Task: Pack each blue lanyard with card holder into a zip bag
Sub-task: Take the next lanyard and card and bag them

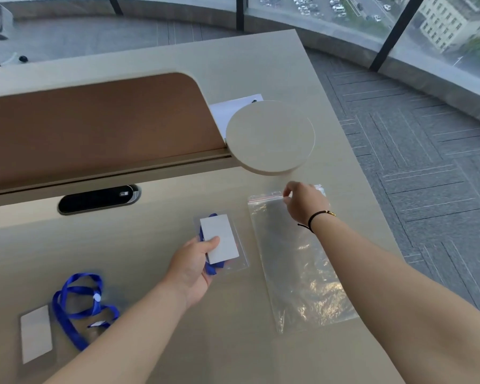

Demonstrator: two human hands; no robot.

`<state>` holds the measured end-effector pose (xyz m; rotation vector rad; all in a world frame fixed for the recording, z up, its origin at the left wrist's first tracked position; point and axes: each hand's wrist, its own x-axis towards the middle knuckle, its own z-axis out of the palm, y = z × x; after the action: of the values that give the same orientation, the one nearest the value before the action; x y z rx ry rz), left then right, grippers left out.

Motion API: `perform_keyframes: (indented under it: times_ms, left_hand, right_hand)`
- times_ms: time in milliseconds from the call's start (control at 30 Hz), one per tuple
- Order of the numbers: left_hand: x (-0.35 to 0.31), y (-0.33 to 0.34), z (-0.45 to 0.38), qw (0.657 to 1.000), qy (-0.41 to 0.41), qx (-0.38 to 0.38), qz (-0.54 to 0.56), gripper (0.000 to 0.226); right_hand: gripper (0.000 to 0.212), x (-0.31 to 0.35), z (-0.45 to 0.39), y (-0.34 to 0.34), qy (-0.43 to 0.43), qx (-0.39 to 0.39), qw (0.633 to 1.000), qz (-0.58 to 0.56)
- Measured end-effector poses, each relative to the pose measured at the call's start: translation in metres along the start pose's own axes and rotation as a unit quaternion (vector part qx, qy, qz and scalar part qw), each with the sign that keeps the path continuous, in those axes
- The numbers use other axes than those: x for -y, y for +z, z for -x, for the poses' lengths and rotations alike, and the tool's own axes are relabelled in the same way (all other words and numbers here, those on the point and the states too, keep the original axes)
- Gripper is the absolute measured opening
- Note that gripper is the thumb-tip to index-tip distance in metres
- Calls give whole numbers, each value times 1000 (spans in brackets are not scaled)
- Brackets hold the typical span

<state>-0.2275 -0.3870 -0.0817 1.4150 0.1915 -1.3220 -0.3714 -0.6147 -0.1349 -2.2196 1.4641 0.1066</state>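
Nearest, a second blue lanyard [78, 303] waits on the surface [155, 223]. Left hand [194, 267] grips a card holder [222, 239] with bundled lanyard, just left of the zip bag [297, 261]. Right hand [305, 203] pinches the bag's far mouth; its long axis runs away from the person.

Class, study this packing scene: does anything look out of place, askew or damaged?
Nothing stands out. The left hand holds one card holder, the right hand pinches the zip bag top, and a second lanyard lies loosely waiting.

The right hand [305, 202] hides the zip bag's [297, 259] far corner; a folded lanyard [209, 268] lies mostly behind the card holder [222, 239].
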Motion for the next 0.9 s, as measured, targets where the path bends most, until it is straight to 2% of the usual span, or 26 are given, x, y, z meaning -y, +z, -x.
perform_keyframes:
  times_ms: [100,333,467,667,900]
  left_hand:
    - [-1,2,-2,1000,-2,13,1,35]
    - [1,15,2,1000,-3,19,-15,40]
    - [1,18,3,999,-13,21,-25,39]
    - [0,17,4,999,-20,16,-28,36]
    - [-11,11,9,999,-15,9,-28,35]
  right_hand:
    - [30,-3,1,2,-5,1,1000,-3]
    - [20,-7,-1,0,-22,-6,1000,-10]
    - [27,-12,-3,-2,-28,3,1000,11]
    - [21,-10,0,-4,-28,-4,999,22]
    - [9,7,37,-15,-127,6,992,-15]
